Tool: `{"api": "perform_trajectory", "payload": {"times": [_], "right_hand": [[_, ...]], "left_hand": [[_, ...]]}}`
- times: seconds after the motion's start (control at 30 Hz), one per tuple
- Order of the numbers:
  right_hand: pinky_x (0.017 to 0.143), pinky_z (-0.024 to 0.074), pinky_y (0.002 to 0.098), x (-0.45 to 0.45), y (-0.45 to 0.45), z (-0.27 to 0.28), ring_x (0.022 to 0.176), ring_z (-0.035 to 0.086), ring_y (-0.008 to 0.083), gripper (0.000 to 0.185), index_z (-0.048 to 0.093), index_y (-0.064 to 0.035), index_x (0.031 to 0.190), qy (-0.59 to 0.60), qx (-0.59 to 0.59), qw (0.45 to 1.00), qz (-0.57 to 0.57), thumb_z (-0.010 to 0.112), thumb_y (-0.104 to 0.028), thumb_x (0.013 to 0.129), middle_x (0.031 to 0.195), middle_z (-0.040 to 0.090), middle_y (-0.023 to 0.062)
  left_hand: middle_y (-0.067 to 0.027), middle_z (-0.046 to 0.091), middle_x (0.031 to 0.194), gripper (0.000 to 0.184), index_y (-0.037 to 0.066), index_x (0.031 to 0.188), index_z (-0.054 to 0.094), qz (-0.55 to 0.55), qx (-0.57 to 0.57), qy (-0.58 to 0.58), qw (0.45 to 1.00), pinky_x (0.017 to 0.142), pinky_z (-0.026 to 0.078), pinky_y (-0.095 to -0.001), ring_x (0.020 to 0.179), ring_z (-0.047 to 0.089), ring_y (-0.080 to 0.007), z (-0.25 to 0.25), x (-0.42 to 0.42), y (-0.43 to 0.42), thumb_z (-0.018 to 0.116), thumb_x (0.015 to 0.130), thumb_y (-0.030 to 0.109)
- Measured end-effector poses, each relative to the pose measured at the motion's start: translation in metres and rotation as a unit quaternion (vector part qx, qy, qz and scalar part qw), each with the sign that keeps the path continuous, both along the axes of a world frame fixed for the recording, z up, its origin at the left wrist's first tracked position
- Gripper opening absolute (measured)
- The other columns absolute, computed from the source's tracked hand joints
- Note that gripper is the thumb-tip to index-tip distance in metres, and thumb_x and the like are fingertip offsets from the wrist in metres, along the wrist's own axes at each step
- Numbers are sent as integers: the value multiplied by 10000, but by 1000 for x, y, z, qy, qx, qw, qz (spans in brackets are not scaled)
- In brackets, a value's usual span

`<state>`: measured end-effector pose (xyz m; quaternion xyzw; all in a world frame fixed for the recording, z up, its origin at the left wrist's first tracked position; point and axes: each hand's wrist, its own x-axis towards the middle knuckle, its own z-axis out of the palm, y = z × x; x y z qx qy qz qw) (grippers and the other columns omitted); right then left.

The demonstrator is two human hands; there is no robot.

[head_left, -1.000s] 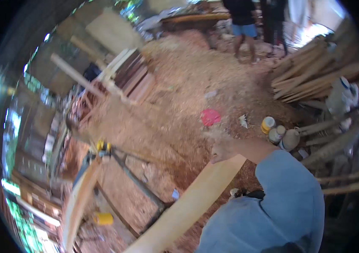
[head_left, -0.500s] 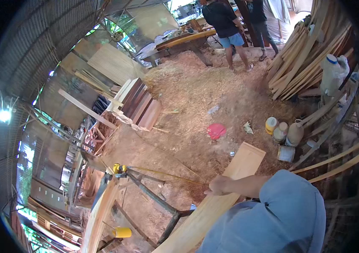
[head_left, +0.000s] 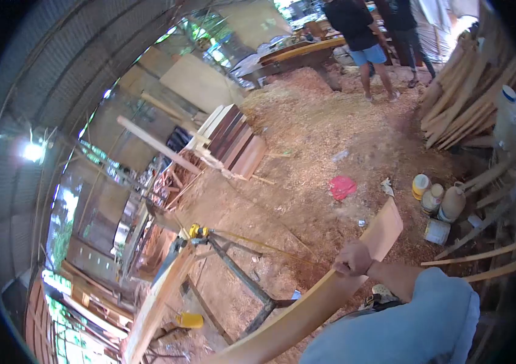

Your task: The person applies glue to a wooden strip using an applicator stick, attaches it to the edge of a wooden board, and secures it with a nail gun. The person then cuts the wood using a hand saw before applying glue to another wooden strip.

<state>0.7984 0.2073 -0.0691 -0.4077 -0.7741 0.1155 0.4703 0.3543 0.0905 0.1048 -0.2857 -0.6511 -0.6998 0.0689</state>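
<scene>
My right hand [head_left: 354, 258] comes in from the lower right, out of a light blue sleeve [head_left: 397, 324]. Its fingers are closed round the edge of a long, pale wooden plank [head_left: 294, 313]. The plank slants from the bottom of the view up to the right, tilted, with its far end past my hand. My left hand is out of view. Left of the plank, a second long board [head_left: 156, 297] lies on a trestle of dark poles [head_left: 239, 278]. A yellow-and-black power tool [head_left: 197, 232] rests at that board's far end.
A yellow cup-like container [head_left: 190, 320] sits beside the trestle. Stacked boards [head_left: 233, 142] stand on the shavings-covered floor, near a pink scrap [head_left: 342, 187]. Jugs [head_left: 452, 203] and leaning wood strips [head_left: 473, 91] are at the right. Two people [head_left: 355, 30] stand at the back.
The plank has turned from lying flat to being tilted, and my right hand has moved with it. The whole view has shifted, and a shoe now shows beside the plank.
</scene>
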Motion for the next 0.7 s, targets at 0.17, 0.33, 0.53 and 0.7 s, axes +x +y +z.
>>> {"api": "perform_trajectory", "payload": {"times": [0.17,0.33,0.53,0.7], "right_hand": [[679,483,451,-62,4,-105,726,643,325,179,690,-121,743,-115,-153,976,101,667,-281,821,707,659,45],[710,501,435,-137,45,-114,747,652,285,246,669,7,968,112,-220,967,-62,649,-218,871,782,664,136],[571,449,331,-120,131,50,593,552,141,243,656,-45,848,405,-368,832,91,569,-233,977,672,592,14],[620,469,305,-92,149,158,653,592,138,256,641,-77,998,483,-342,769,244,569,-323,1010,731,628,30]], "left_hand": [[-109,614,1058,298,11,1132,566,90,62,-19,994,702,488,-343,843,607,-192,-9,-17,-74,558,1019,286],[-105,625,1024,296,7,1110,578,139,126,-26,982,679,488,-335,811,610,-184,-25,-16,-127,559,1020,288],[3,561,666,310,1,833,636,211,132,-92,964,562,418,-288,631,517,-85,-14,3,-155,594,999,259],[22,580,693,167,4,822,640,207,42,55,976,540,411,-283,620,506,-73,-26,1,-184,635,923,137]]}}
